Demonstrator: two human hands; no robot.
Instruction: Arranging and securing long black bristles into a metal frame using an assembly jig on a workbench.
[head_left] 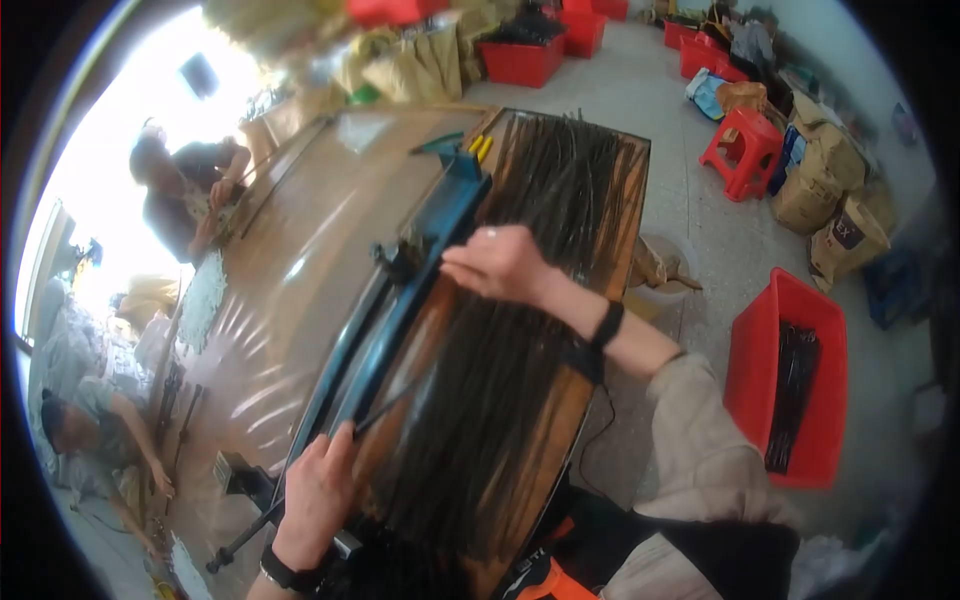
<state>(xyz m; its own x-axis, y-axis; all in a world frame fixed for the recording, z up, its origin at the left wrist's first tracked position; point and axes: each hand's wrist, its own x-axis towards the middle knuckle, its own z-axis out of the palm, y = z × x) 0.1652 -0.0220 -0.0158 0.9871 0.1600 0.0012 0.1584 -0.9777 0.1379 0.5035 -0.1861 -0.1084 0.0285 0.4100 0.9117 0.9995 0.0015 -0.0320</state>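
Observation:
My left hand [318, 495] is closed beside the near end of a long blue metal rail [370, 365], thumb and finger pinched on a thin dark strip [385, 406] that slants up to the right. My right hand [497, 262] is closed in a pinch farther up the rail, right of a dark metal clamp-like fitting [402, 258]. What its fingers hold, if anything, is hidden. Many long thin dark strips [480, 400] lie in a thick layer on the wooden table, under and right of my hands. Near my left hand, a dark rod with a knob [225, 553] sticks out from the rail.
Yellow-handled pliers [481, 148] rest at the rail's far end. Clear sheeting [300, 250] covers the table's left part, where two people work. On the floor to the right stand a red bin [840, 380] with dark strips, a red stool [742, 150] and paper sacks [850, 240].

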